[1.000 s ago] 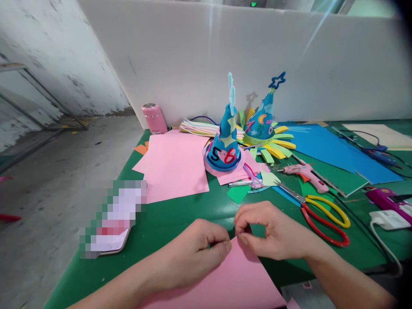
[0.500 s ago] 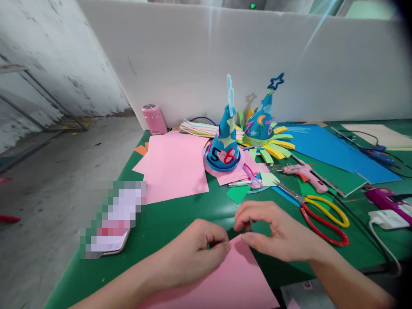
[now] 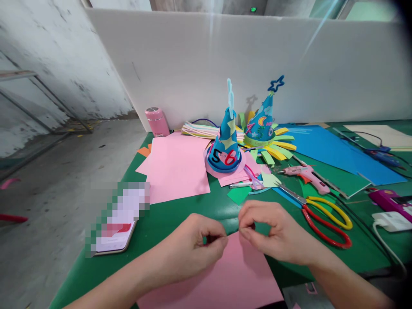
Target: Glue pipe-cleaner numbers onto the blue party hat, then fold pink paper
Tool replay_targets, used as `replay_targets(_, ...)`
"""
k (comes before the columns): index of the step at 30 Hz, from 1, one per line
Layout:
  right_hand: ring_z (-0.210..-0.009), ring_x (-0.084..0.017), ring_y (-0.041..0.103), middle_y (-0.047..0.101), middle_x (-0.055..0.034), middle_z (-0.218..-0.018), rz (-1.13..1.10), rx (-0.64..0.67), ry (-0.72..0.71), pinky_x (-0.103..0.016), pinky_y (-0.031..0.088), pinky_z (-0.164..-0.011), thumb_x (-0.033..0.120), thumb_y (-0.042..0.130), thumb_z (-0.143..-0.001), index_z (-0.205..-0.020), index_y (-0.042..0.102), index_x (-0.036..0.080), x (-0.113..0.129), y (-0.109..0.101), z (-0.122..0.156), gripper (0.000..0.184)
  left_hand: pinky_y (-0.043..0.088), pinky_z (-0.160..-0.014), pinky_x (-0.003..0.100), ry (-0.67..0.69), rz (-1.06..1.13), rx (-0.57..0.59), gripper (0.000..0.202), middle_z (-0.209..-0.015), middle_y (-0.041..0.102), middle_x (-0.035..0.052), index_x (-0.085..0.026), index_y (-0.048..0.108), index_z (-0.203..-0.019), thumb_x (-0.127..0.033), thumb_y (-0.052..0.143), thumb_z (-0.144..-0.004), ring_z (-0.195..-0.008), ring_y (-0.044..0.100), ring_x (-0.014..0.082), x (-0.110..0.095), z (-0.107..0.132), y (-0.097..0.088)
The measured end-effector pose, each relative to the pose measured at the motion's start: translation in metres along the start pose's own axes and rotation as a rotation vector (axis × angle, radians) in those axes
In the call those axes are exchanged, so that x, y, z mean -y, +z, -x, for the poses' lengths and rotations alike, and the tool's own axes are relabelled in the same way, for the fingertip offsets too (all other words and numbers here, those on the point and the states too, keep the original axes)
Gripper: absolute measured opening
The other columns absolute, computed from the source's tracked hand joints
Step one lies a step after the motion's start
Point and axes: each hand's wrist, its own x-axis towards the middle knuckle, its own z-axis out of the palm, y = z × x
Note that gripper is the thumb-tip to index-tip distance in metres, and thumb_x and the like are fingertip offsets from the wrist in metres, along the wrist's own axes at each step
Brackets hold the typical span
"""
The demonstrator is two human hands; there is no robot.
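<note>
A pink sheet of paper (image 3: 231, 279) lies at the near edge of the green table, running out of the bottom of the view. My left hand (image 3: 196, 246) is closed, thumb and forefinger pinched at the sheet's far edge. Just to its right, my right hand (image 3: 275, 234) also pinches that edge, close to the top corner. A narrow gap separates the fingertips of both hands. Scissors (image 3: 304, 201) with one red and one yellow handle lie beyond my right hand, blades pointing away to the left.
Two blue cone hats (image 3: 225, 150) stand at the back, among paper strips. Larger pink sheets (image 3: 180, 171) lie left of them, near a pink bottle (image 3: 157, 122). A phone (image 3: 119, 236) rests by the left edge. The right side holds a glue gun (image 3: 309, 178), blue sheets (image 3: 334, 148) and a white plug (image 3: 391, 221).
My right thumb and forefinger, apart before, have come together on the paper's edge. My left hand has shifted slightly left and up. The whole view has moved a little.
</note>
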Motion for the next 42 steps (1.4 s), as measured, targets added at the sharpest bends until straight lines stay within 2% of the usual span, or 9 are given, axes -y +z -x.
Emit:
replay_targets(8,-0.065,-0.012,0.051,0.054,-0.0017,-0.072,0.007,-0.121,0.045,-0.024,0.041,-0.06,0.011,0.05,-0.076,-0.066,0.052,0.018,-0.018,-0.018,0.008,0.012,0.027,-0.052,0.02,-0.079,-0.127,-0.039,0.022,-0.056,0.037,-0.0036,-0.016,0.045,-0.058,-0.019,0.036,-0.078,-0.056,0.032,0.0089,0.016,0.021,-0.019)
replay_targets(19,-0.066,-0.014,0.049,0.053,-0.0033,-0.069,-0.003,-0.199,0.083,-0.027,0.041,-0.06,0.025,0.048,-0.082,-0.066,0.051,0.019,-0.033,-0.031,0.013,0.017,0.031,-0.055,0.021,-0.14,-0.119,-0.068,0.024,-0.059,0.046,-0.002,-0.015,0.054,-0.061,-0.023,0.039,-0.078,-0.059,0.04,0.0104,0.017,0.033,-0.038)
replay_targets(24,-0.066,-0.015,0.049,0.052,-0.0031,-0.07,-0.044,-0.232,0.114,-0.026,0.04,-0.057,0.028,0.05,-0.081,-0.065,0.052,0.019,-0.045,-0.037,0.019,0.018,0.034,-0.056,0.022,-0.216,-0.016,-0.086,0.023,-0.059,0.051,-0.0004,-0.015,0.057,-0.062,-0.025,0.042,-0.077,-0.059,0.043,0.0109,0.02,0.039,-0.05)
replay_targets(28,-0.07,-0.016,0.049,0.052,-0.0029,-0.072,-0.094,-0.251,0.14,-0.025,0.041,-0.059,0.028,0.052,-0.081,-0.066,0.052,0.019,-0.052,-0.036,0.024,0.017,0.034,-0.054,0.022,-0.237,0.108,-0.099,0.022,-0.059,0.049,-0.0016,-0.016,0.057,-0.064,-0.028,0.046,-0.077,-0.057,0.041,0.0094,0.027,0.046,-0.056)
replay_targets(34,-0.07,-0.015,0.051,0.052,-0.0023,-0.072,-0.196,-0.264,0.206,-0.024,0.042,-0.058,0.032,0.05,-0.081,-0.068,0.053,0.02,-0.047,-0.03,0.023,0.018,0.031,-0.051,0.02,-0.112,0.35,-0.145,0.021,-0.064,0.049,-0.0021,-0.016,0.054,-0.063,-0.031,0.051,-0.077,-0.058,0.041,0.0083,0.038,0.052,-0.059)
replay_targets(42,-0.062,-0.013,0.05,0.054,-0.0015,-0.067,-0.183,-0.171,0.275,-0.023,0.041,-0.055,0.031,0.052,-0.08,-0.064,0.055,0.017,-0.046,-0.029,0.023,0.021,0.03,-0.051,0.022,-0.051,0.492,-0.096,0.026,-0.066,0.049,-0.0005,-0.016,0.047,-0.062,-0.036,0.05,-0.079,-0.059,0.041,0.0099,0.048,0.053,-0.055)
